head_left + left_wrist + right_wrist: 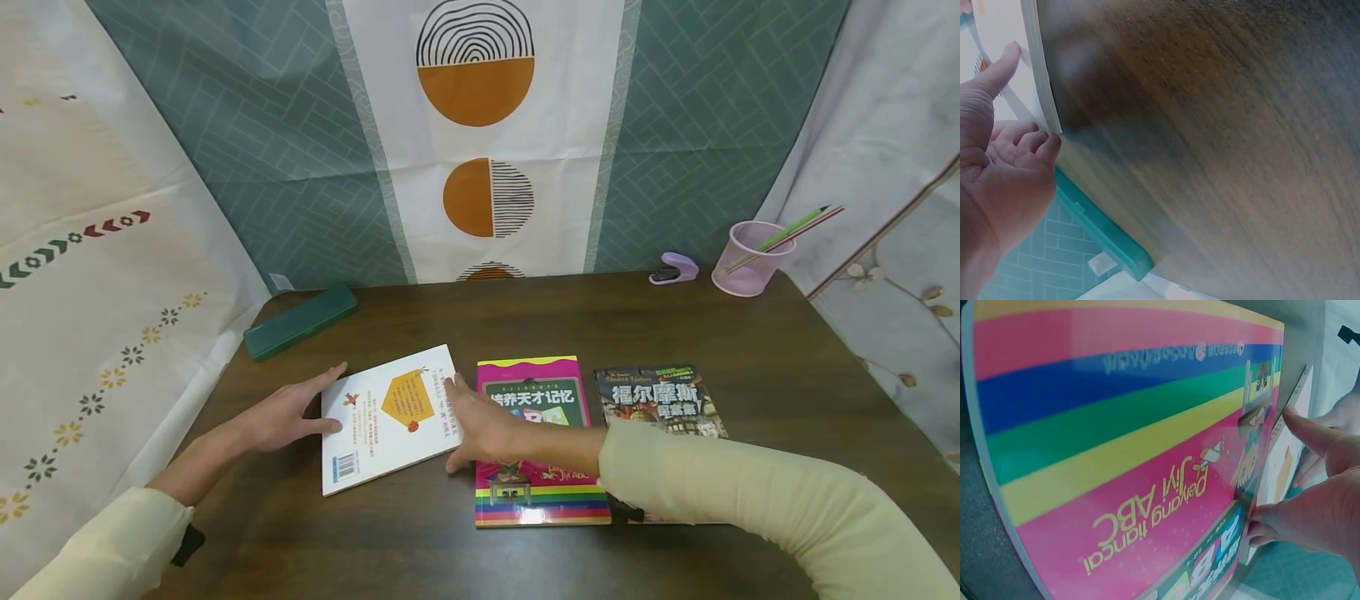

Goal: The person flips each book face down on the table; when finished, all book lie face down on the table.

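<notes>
A white book (393,429) with an orange patch and a barcode lies slanted on the left-centre of the table, between both hands. My left hand (292,412) grips its left edge; in the left wrist view the thumb (1007,69) lies over the white cover and the fingers curl by its corner. At the opposite edge my right hand (487,421) holds the book, fingertips on the cover and thumb near the lower corner. Under the right forearm, a pink book (543,498) with rainbow stripes lies flat, partly hidden.
Right of the pink book is a dark book (660,392), half covered by the right sleeve. A green case (300,323) sits at the back left. Along the back right stand a purple stapler (678,267) and a pink cup (738,271) holding pencils. Curtains enclose the table.
</notes>
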A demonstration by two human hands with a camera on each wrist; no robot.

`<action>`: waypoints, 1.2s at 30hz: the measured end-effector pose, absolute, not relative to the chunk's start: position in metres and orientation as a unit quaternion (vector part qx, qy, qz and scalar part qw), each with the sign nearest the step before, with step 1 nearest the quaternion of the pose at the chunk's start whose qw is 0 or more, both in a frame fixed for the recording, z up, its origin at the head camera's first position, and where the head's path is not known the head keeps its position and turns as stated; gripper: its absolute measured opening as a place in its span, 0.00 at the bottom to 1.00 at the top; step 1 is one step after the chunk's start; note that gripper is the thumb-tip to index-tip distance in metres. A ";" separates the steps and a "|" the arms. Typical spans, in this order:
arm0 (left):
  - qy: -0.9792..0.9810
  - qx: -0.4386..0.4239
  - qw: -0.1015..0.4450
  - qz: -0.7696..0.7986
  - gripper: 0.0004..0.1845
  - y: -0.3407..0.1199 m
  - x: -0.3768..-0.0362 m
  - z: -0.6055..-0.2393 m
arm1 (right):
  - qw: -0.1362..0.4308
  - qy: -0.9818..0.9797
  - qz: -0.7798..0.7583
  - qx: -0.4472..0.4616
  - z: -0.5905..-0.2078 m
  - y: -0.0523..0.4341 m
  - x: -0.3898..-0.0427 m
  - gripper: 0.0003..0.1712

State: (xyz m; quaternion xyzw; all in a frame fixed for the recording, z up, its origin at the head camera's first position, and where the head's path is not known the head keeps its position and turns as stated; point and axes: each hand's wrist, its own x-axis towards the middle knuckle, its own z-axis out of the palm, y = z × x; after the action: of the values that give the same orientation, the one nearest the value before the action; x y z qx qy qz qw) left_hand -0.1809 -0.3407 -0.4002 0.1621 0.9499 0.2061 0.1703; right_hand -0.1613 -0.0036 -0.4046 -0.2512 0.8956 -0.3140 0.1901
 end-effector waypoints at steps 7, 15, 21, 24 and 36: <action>0.952 0.169 0.161 0.197 0.55 -0.343 -0.180 -0.402 | 0.155 0.900 -0.302 -0.272 -0.409 -0.004 -0.162 0.66; 0.953 0.175 0.155 0.193 0.53 -0.348 -0.176 -0.402 | 0.118 0.903 -0.301 -0.282 -0.409 -0.005 -0.165 0.56; 0.957 0.172 0.149 0.178 0.53 -0.352 -0.172 -0.402 | 0.116 0.907 -0.284 -0.289 -0.406 -0.007 -0.172 0.46; 0.961 0.173 0.140 0.166 0.53 -0.353 -0.170 -0.401 | 0.105 0.909 -0.267 -0.301 -0.405 -0.007 -0.177 0.40; 0.969 0.178 0.097 0.141 0.48 -0.360 -0.164 -0.399 | 0.076 0.906 -0.274 -0.314 -0.404 -0.006 -0.199 0.17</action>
State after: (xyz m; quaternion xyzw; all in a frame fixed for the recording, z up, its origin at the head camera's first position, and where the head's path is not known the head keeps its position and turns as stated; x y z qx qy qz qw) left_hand -0.1636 -0.3599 -0.3987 0.1785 0.9689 0.1413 0.0971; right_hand -0.1986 -0.0064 -0.4037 -0.3135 0.9059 -0.2742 0.0764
